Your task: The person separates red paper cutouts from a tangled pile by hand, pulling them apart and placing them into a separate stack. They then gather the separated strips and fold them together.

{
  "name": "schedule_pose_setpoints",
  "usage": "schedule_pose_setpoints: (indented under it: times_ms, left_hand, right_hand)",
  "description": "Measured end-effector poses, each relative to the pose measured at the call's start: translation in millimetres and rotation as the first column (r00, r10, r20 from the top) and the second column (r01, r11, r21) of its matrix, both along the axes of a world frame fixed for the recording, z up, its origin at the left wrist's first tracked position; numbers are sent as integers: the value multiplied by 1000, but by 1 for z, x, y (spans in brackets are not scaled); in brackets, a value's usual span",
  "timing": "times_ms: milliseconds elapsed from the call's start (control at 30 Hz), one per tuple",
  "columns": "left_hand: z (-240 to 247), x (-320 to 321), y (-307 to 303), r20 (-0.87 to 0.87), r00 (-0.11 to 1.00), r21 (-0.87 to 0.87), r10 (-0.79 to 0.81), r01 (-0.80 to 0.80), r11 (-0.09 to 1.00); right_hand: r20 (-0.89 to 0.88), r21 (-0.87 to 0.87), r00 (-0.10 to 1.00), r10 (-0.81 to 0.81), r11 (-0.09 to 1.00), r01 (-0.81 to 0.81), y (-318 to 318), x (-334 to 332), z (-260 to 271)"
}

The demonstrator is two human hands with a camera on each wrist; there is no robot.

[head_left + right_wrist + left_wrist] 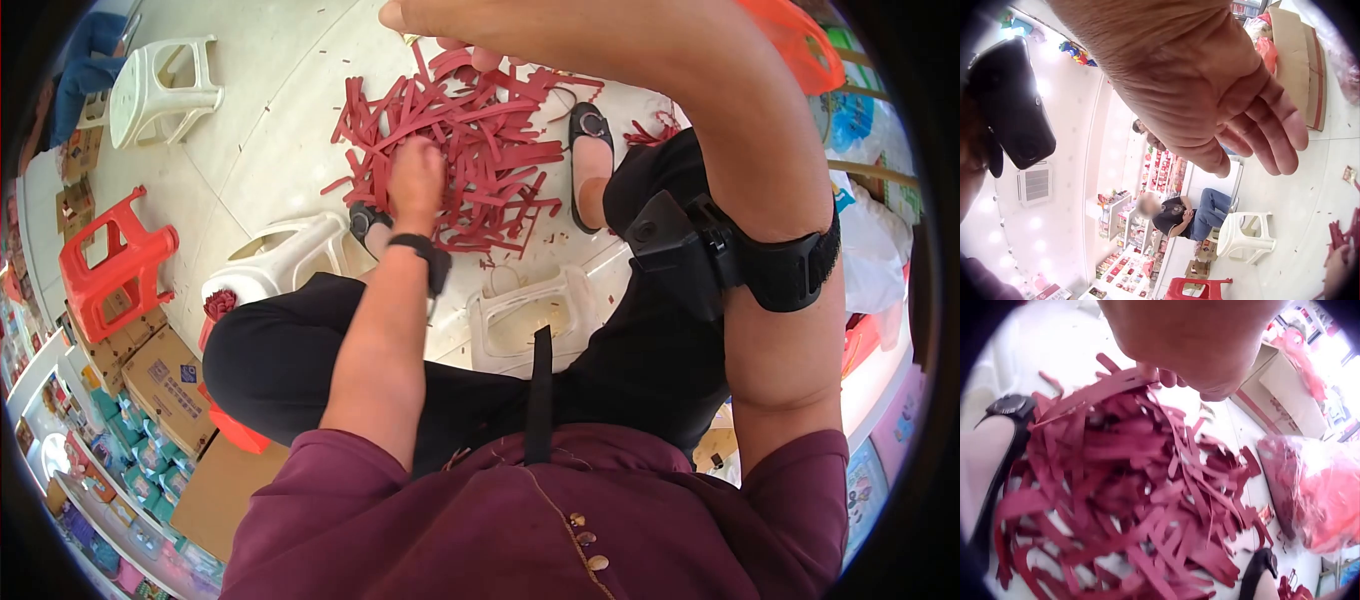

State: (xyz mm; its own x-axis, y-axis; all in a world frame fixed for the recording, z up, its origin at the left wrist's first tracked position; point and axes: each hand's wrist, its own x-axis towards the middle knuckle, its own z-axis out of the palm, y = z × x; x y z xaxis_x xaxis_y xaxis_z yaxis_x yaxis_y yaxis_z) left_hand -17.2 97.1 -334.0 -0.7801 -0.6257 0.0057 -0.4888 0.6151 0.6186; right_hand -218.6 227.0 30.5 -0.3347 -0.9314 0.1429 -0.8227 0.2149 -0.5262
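Observation:
A loose heap of flat dark red strips (500, 150) with rounded ends is spread over the floor between the feet. My left hand (415, 185), blurred in the head view, is low over the heap. In the left wrist view, the curled fingertips of the left hand (1191, 350) meet one long red strip (1100, 394) at the heap's edge. My right hand (1222, 103) reaches out beyond the pile, palm showing, fingers loosely extended, nothing in them. At the top of the head view only part of the right hand (445, 18) shows.
Black shoes (590, 125) flank the heap. White stools (165, 95) and a red stool (115, 265) stand to the left. A cardboard box (1288, 394) and a plastic-wrapped red bundle (1316, 487) lie beyond. A seated person (1179, 215) is farther off.

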Motion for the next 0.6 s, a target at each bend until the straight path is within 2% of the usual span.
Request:
schedule_pose_setpoints:
  times_ms: [33, 67, 100, 133, 167, 267, 300, 400, 500, 600]
  left_hand:
    - [-10, 6, 27, 106, 992, 126, -64, 51, 991]
    - [-8, 10, 51, 330, 918, 335, -219, 103, 936]
    - [-32, 21, 73, 391, 839, 497, -379, 154, 854]
    - [-60, 34, 93, 347, 798, 719, -493, 111, 686]
    - [-49, 35, 103, 361, 723, 690, -589, 218, 690]
    - [-88, 45, 102, 472, 706, 572, -527, 210, 793]
    - [-65, 28, 90, 511, 675, 644, -533, 110, 757]
    - [-62, 14, 52, 587, 648, 546, -486, 127, 828]
    - [-69, 3, 22, 628, 685, 303, -370, 223, 927]
    - [-72, 0, -7, 413, 806, 374, -424, 275, 886]
  right_hand:
    - [142, 12, 987, -79, 997, 78, 2, 6, 7]
    - [134, 2, 989, -66, 998, 67, 6, 6, 8]
    - [139, 27, 988, -68, 998, 65, 7, 6, 10]
    - [144, 52, 987, -70, 997, 63, 7, 6, 13]
    - [162, 112, 983, -88, 991, 70, 4, 5, 19]
    - [236, 177, 969, -78, 984, 36, 2, 1, 19]
    - [219, 157, 975, -31, 988, -3, 2, -2, 15]
    - [182, 112, 981, 70, 989, -92, 1, -9, 4]
    - [202, 110, 977, 66, 990, -89, -1, -4, 5]
    - [221, 113, 974, 48, 991, -75, -2, 0, 7]
